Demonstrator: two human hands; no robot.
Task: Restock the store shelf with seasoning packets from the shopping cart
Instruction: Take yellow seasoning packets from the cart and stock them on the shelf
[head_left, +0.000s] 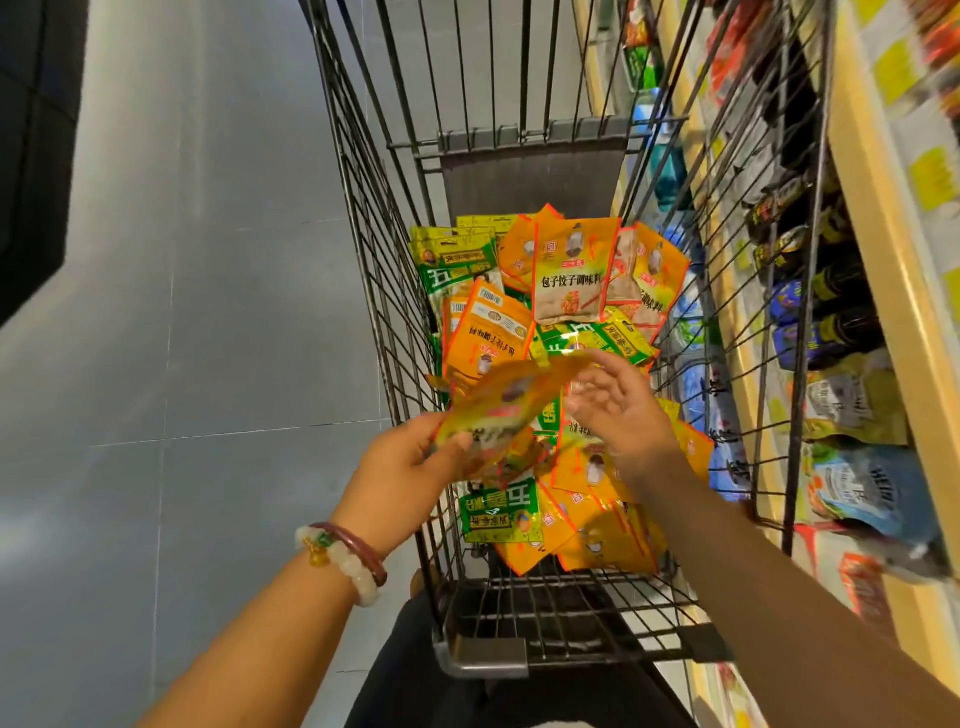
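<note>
A wire shopping cart (384, 270) stands in front of me with a heap of orange and green seasoning packets (566, 280) in its basket. My left hand (410, 462) grips an orange packet (511, 402), blurred, by its lower end above the heap. My right hand (618, 410) hovers just right of that packet with fingers spread and relaxed, holding nothing; its fingertips are near the packet's upper edge. More packets lie under both hands, partly hidden.
The store shelf (883, 218) runs along the right, tight against the cart, stocked with bottles and pouches (852, 483). Grey tiled floor (182, 312) lies open to the left. A dark fixture (36, 145) stands at the far left.
</note>
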